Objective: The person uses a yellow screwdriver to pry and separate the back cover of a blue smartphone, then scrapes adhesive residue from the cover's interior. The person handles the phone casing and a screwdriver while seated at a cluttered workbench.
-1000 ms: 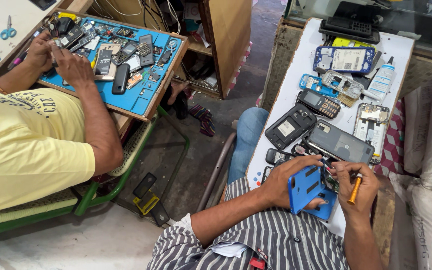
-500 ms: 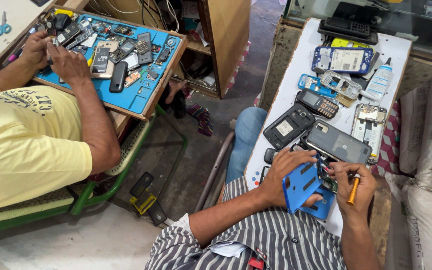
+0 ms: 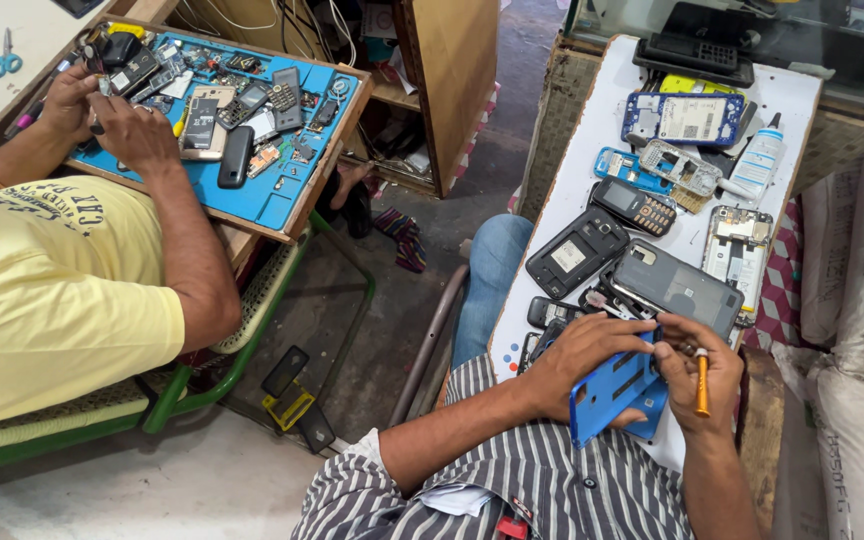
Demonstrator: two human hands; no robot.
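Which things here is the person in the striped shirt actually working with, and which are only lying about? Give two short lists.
In use:
left hand gripping the blue phone frame
right hand holding the orange-handled screwdriver

Lying about:
dark keypad phone
white glue bottle
blue circuit-board phone back
scissors on the co-worker's bench

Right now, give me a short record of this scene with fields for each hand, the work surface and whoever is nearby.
left hand: left hand grips a blue phone frame
right hand: right hand holds an orange-handled screwdriver at the frame's edge
work surface: white board strewn with opened phones, a dark phone back cover, a small white bottle
nearby: a person in a yellow shirt, both hands at a blue tray of phone parts
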